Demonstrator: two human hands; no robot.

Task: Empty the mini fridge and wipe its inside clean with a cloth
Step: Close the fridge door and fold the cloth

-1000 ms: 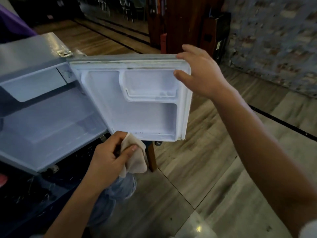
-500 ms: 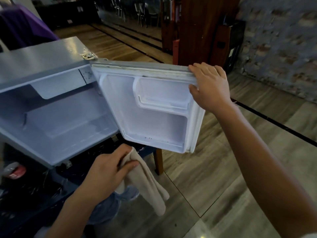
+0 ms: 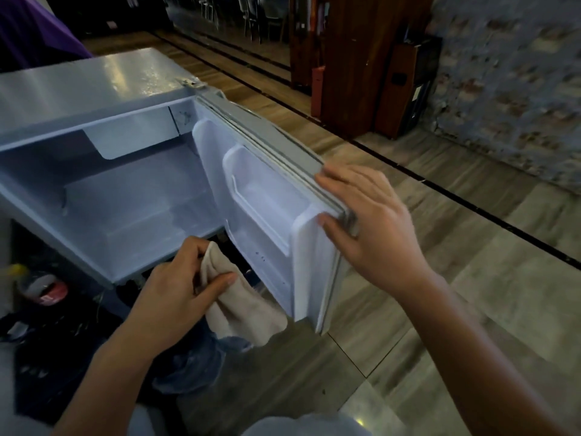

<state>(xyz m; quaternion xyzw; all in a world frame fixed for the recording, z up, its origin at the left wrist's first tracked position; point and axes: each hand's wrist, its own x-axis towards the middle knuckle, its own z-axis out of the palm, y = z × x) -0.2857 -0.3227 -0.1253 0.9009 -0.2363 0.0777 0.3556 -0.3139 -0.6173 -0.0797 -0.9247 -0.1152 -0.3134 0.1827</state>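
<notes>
Two hands are in view, both engaged. Right hand is clasped over the top outer corner of the fridge door, fingers lying along the grey gasket edge and thumb pressed to the white inner liner. Left hand is clenched on a beige cloth, which hangs below the door's lower edge, just beside it; whether the cloth touches the door cannot be told.

Mini fridge stands to the left of the door, cavity open toward the camera. Its interior shows bare pale walls and floor, with a small freezer flap at the top. Door stands partly open on a hinge at the cabinet's top corner, its moulded door shelf holding nothing visible.

Below the fridge and left of the door, on a dark surface, lies a can-like item with red markings; detail is too blurred to identify. Right of the door runs a wood-pattern floor crossed by a dark strip. Beyond the door stands a brown wooden cabinet.
</notes>
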